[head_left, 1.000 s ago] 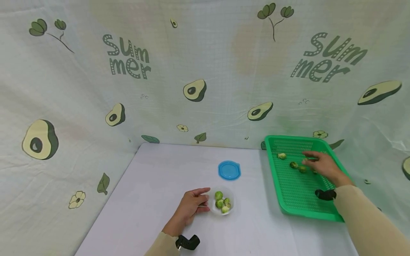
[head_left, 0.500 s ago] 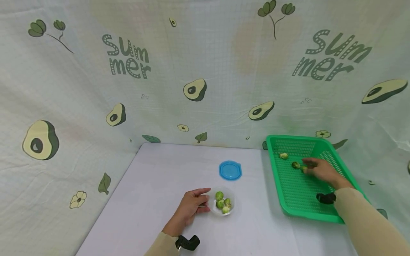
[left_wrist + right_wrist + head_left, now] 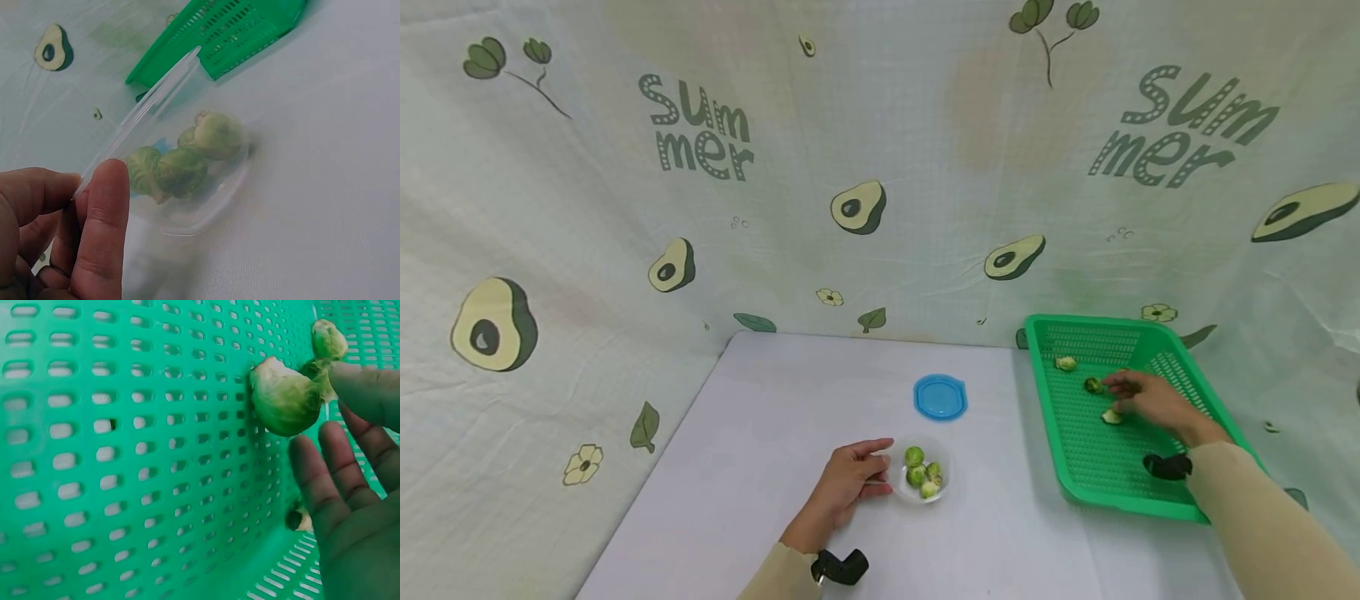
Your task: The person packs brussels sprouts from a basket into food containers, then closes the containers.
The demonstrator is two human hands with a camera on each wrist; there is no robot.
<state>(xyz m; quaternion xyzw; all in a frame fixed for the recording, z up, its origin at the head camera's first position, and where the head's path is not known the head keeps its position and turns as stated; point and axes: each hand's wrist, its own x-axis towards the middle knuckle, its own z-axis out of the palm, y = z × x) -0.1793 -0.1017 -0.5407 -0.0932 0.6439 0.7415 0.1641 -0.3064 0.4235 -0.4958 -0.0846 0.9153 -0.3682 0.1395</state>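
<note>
We see a left hand (image 3: 842, 487) at the lower centre of the head view, its fingers pinching the rim of a clear bowl (image 3: 187, 219). Inside the bowl, just right of the frame's centre line, sits a small cluster of green sprouts (image 3: 915, 476), pressed close together. In the left wrist view, we find the rim running from the fingertips at the lower left toward the top centre.

At the right of the head view, a right hand (image 3: 1153, 406) reaches into a green basket (image 3: 1093, 462), its fingers loosely curved. The right wrist view shows us a fair gap between thumb and fingers, with nothing visibly held. One loose sprout (image 3: 284, 397) lies just beyond the fingertips, right of the upper centre; we cannot tell whether the thumb touches another sprout partly behind it.

Above the bowl, a blue lid (image 3: 940, 397) lies flat on the white tabletop (image 3: 775, 433). We note beige sleeves (image 3: 1255, 508) entering from the bottom edge and the lower right corner, each with a black strap at the wrist. Behind, an avocado-printed cloth (image 3: 925, 125) lettered "summer" fills the upper frame.
</note>
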